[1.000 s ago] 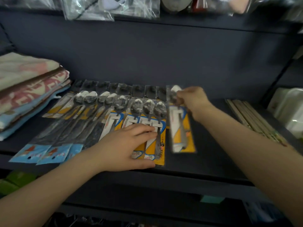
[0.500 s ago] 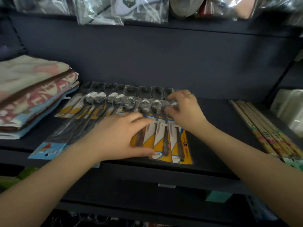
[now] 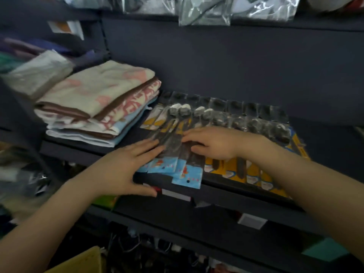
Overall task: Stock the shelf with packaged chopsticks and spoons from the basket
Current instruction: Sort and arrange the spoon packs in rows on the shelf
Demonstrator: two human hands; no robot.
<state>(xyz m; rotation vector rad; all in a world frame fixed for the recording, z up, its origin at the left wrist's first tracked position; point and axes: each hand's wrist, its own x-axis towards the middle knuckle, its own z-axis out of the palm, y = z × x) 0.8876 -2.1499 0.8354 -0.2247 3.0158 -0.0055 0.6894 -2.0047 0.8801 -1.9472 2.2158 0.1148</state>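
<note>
The packaged spoons (image 3: 214, 123) lie fanned in an overlapping row across the dark shelf (image 3: 226, 191), bowls toward the back wall. The blue-ended packs (image 3: 187, 174) at the left of the row poke just past the shelf's front edge; the yellow-carded packs (image 3: 254, 170) run on toward the right end. The left hand (image 3: 126, 166) lies flat, fingers straight, on the blue-ended packs at the front edge, thumb down on the shelf lip. The right hand (image 3: 214, 142) rests mid-row, fingers loosely spread and pressing the wrappers, gripping nothing. Folded towels (image 3: 98, 103) fill the shelf's left end, just beside the row. Bare shelf shows at the right end.
</note>
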